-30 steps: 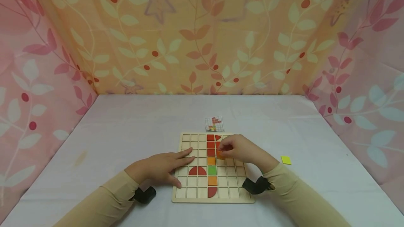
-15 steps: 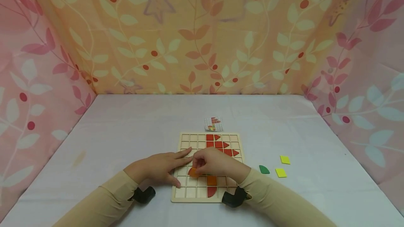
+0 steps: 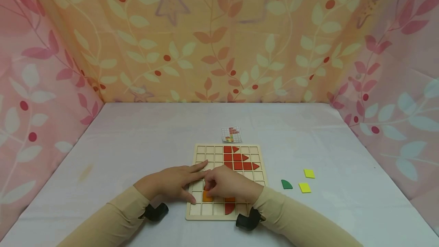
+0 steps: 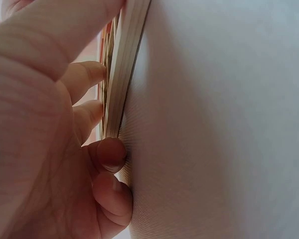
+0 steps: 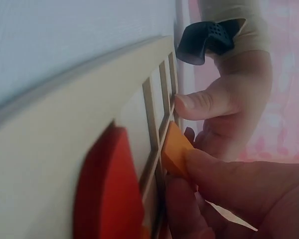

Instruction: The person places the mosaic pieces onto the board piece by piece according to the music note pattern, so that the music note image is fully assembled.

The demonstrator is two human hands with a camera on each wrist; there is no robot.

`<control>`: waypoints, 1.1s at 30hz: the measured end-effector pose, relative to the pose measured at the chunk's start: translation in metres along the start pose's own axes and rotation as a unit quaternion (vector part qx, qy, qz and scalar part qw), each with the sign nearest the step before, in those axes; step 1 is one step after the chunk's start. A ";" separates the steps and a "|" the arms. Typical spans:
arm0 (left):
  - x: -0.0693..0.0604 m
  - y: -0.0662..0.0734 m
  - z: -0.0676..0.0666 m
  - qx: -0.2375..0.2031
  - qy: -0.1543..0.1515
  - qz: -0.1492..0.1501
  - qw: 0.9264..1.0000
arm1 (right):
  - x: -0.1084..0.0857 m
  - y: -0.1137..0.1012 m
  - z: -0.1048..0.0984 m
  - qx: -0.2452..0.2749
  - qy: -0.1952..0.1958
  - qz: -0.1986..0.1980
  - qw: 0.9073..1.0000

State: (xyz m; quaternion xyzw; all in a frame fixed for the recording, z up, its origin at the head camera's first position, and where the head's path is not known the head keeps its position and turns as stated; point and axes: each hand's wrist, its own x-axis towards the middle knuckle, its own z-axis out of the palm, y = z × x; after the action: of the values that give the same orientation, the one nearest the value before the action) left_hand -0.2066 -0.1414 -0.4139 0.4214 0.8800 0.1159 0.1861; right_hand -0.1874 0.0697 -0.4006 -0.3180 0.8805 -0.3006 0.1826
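Observation:
My right hand pinches an orange square tile between thumb and fingers, low on the left part of a wooden grid board. In the right wrist view, the orange tile is tilted against the grid's ridges, one edge down in a cell. My left hand rests on the board's left side with spread fingers; in the left wrist view some of its fingertips touch the board and others the cloth. A red quarter-round tile lies in the bottom row. My right hand hides several middle cells.
Red squares and triangles fill upper cells of the board. Right of the board lie two yellow square tiles, one nearer and one farther, and a green quarter-round tile. Behind it lies a pattern card. Patterned cloth walls surround the table.
My right hand has moved left and nearer with the orange tile, from the upper middle of the board to its lower left. My left hand has stayed in place.

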 end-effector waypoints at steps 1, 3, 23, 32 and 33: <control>0.000 0.000 0.000 0.000 0.001 0.001 1.000 | 0.000 -0.001 0.000 -0.001 -0.001 0.001 1.000; 0.000 0.000 0.000 0.000 0.002 0.003 1.000 | 0.000 -0.002 0.001 -0.001 -0.001 0.006 1.000; 0.000 0.000 0.000 0.003 0.001 0.001 1.000 | -0.001 -0.005 -0.002 -0.051 0.011 0.003 0.999; -0.001 0.004 -0.004 -0.004 -0.004 -0.004 1.000 | -0.009 0.000 -0.015 -0.040 0.001 -0.005 0.999; -0.001 0.004 -0.004 -0.004 -0.004 -0.003 1.000 | -0.011 0.002 -0.018 -0.044 0.004 -0.004 0.999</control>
State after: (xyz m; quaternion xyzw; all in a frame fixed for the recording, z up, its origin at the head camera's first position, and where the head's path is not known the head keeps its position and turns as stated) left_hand -0.2048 -0.1401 -0.4085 0.4182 0.8801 0.1171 0.1921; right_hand -0.1898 0.0855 -0.3867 -0.3279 0.8923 -0.2633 0.1639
